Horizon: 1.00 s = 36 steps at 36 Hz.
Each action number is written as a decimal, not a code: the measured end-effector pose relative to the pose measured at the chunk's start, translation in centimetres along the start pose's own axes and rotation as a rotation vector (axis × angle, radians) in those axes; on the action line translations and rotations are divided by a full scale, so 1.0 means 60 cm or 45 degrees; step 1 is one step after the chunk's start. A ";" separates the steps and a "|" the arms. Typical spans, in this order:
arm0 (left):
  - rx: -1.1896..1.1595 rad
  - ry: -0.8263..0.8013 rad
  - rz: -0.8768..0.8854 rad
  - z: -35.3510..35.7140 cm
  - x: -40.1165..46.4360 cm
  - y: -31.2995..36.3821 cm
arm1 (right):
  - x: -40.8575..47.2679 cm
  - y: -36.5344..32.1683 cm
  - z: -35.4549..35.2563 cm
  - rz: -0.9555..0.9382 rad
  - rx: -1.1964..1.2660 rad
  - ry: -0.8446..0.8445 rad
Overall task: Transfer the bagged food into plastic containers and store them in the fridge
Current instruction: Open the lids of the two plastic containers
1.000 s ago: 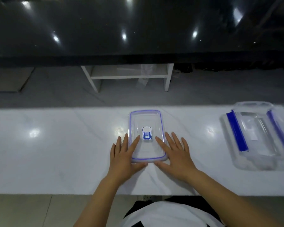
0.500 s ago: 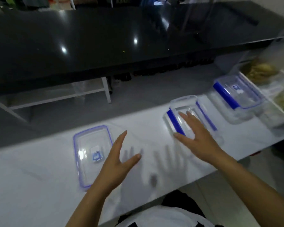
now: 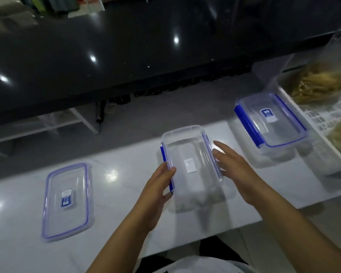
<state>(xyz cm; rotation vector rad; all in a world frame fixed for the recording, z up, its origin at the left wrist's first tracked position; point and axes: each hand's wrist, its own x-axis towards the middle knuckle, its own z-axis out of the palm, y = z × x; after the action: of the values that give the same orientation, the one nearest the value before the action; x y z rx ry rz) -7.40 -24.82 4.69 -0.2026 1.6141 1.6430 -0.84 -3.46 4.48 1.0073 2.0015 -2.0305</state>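
Both hands are on the open container (image 3: 191, 164) in the middle of the white counter (image 3: 126, 203), one on each long side. The left hand (image 3: 156, 196) grips the left wall, thumb hooked over the rim near the blue clip (image 3: 162, 154), while its other fingers are hidden behind the hand, so how they lie I cannot tell. The right hand (image 3: 236, 170) lies flat against the right wall, fingers straight and held close together, tips pointing away from the body. The container is clear and lidless, with a small white label on its floor. To the left, well apart, a lid (image 3: 67, 200) with a blue seal and blue sticker lies flat on the counter. To the right sits a closed container (image 3: 270, 123) with its blue-clipped lid on. At the far right edge, clear bags of food (image 3: 319, 83), yellowish and stringy, rest in a white tray (image 3: 335, 150). A dark glossy counter (image 3: 126, 46) runs across the background.
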 end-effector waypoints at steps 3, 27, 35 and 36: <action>-0.014 0.128 -0.014 0.009 -0.004 0.002 | -0.005 0.001 -0.006 -0.015 0.016 -0.120; -0.097 0.382 0.106 -0.126 -0.061 0.017 | 0.011 -0.030 0.156 -0.066 0.011 -0.455; 0.473 0.458 0.335 -0.113 -0.040 0.017 | -0.009 -0.022 0.065 -0.276 -0.612 -0.172; 0.550 0.429 0.386 -0.099 -0.037 0.018 | -0.011 -0.021 0.036 -0.312 -0.780 -0.090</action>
<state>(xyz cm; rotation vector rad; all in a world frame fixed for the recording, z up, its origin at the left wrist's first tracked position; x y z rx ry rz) -9.05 -30.96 5.89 -0.0087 2.3091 1.4828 -1.79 -5.52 5.67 0.5739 2.5578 -1.3430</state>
